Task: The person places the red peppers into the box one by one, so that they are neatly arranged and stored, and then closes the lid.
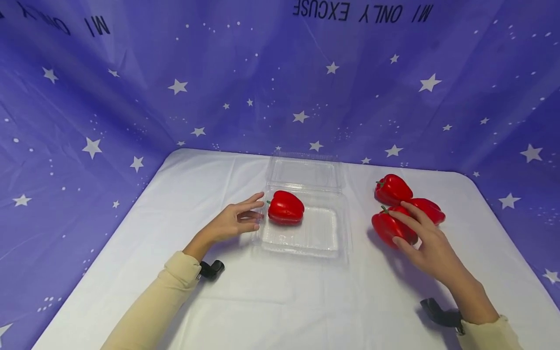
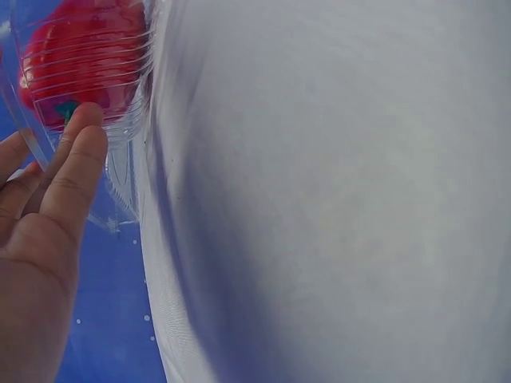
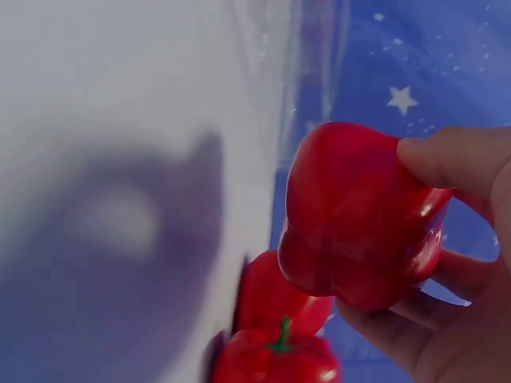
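Note:
A clear plastic clamshell container (image 1: 319,238) lies with its lid (image 1: 304,172) folded back toward the wall. Inside its left half sits one red bell pepper (image 1: 286,208), green stem pointing left. My left hand (image 1: 232,221) is at the container's left side, its fingers fairly straight and the fingertips right at the clear wall. With thumb and fingers curled round it, my right hand (image 1: 430,250) grips another red bell pepper (image 3: 359,215), held above the table. Two more red peppers lie just behind it, one farther back (image 1: 393,189) and one partly hidden by the hand (image 1: 430,210).
A white cloth covers the table (image 1: 280,301). Behind and on both sides hangs a blue curtain (image 1: 245,73) with white stars, meeting the table's back edge close behind the lid. Dark camera mounts (image 1: 213,270) sit at both wrists, over the cloth.

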`<control>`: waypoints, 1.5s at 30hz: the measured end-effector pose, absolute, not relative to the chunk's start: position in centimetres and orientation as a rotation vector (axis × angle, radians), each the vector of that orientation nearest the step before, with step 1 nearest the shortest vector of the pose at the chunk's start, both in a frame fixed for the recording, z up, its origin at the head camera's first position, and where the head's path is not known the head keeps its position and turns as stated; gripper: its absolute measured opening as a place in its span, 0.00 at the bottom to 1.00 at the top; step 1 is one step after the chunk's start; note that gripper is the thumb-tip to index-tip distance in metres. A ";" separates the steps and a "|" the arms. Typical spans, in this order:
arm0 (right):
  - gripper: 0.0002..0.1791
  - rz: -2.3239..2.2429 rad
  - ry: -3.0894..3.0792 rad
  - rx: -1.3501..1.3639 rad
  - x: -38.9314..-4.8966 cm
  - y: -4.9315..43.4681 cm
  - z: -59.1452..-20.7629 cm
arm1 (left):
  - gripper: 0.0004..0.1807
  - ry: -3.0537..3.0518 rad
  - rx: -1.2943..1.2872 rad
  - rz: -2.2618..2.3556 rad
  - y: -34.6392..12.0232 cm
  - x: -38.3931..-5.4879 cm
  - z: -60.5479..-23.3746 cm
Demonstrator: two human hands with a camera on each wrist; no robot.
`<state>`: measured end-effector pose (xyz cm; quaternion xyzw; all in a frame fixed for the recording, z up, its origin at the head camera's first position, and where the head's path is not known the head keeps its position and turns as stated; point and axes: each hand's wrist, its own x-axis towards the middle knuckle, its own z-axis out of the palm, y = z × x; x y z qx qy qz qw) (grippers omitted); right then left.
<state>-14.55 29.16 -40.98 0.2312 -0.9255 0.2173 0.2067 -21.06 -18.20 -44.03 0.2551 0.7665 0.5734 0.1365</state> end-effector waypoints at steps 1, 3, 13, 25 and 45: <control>0.42 0.607 -2.556 0.656 -14.6 28.9 -40.7 | 0.36 2.218 0.729 1.658 -18.2 -21.1 -44.1; 0.42 0.626 -2.518 0.684 -14.6 28.4 -40.3 | 0.36 2.214 0.727 1.652 -18.2 -21.2 -44.1; 0.43 0.668 -2.494 0.799 -15.0 26.0 -39.2 | 0.36 2.232 0.763 1.633 -18.6 -21.3 -44.0; 0.42 0.686 -2.434 0.930 -15.5 23.7 -37.9 | 0.35 2.228 0.789 1.642 -18.2 -21.4 -43.9; 0.39 0.721 -2.444 1.131 -16.2 17.6 -38.1 | 0.36 2.235 0.734 1.622 -17.8 -21.0 -44.0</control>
